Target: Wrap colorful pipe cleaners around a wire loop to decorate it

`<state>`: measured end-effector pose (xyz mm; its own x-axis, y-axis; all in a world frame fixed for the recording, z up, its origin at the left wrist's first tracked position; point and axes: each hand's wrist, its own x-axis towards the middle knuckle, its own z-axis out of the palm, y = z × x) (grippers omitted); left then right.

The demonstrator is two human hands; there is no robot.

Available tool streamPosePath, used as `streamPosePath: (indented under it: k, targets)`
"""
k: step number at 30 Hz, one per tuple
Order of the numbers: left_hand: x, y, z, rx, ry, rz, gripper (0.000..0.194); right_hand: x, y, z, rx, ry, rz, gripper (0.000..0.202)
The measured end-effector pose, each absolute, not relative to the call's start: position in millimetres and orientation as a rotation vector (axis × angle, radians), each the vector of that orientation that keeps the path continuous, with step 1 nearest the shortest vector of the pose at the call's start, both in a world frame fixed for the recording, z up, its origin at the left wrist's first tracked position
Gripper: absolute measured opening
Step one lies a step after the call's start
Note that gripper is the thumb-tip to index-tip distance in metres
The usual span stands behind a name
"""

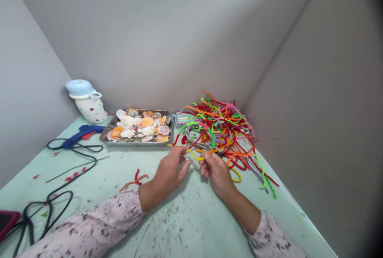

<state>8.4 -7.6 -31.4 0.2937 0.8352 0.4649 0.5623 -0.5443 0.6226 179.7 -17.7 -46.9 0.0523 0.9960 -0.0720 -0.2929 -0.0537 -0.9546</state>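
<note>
Between the thumb and fingers of my right hand [220, 174] is a bent yellow pipe cleaner [196, 158], pinched just in front of the heap. An orange stretch shows right at the fingertips; whether it belongs to the same piece I cannot tell. My left hand [168, 173] hovers beside the yellow end, thumb and forefinger apart, its other fingers partly hidden. Just beyond both hands lies a tangled heap of pipe cleaners [236, 140] in red, orange, green, pink and purple. A small twisted orange and red pipe cleaner piece [136, 182] rests left of my left wrist.
A metal tray [119, 143] of seashells [146, 122] stands against the back wall. Left of it are a blue glue gun [80, 134], its looping black cord [86, 172] and a white bottle [89, 108] with a blue lid. A red-edged device [8, 224] lies at lower left.
</note>
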Motion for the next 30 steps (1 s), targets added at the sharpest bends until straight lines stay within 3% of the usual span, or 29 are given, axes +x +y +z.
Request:
streamPosePath:
  k: [4,7,11,22,30]
  targets:
    - [10.4,-4.6,-31.1,1.838,1.288,1.159,0.032,180.4,-16.9,-46.2,-1.047,-0.845,1.261,0.029]
    - [13.2,-2.4,-31.9,1.593,1.160,1.056,0.022,179.8,-17.6,-45.9,-1.023,-0.838,1.269,0.028]
    - [16.7,-0.4,-32.1,1.379,1.033,0.932,0.023,179.3,-17.6,-47.6,-1.006,-0.910,1.305,0.027]
    - [17.8,-4.1,-21.3,1.301,1.010,0.931,0.017,179.1,-19.7,-46.8,-1.062,-1.048,1.336,0.030]
    - [14.8,-2.0,-29.0,1.302,0.967,0.953,0.025,178.4,-19.4,-44.1,-1.103,-1.041,1.323,0.036]
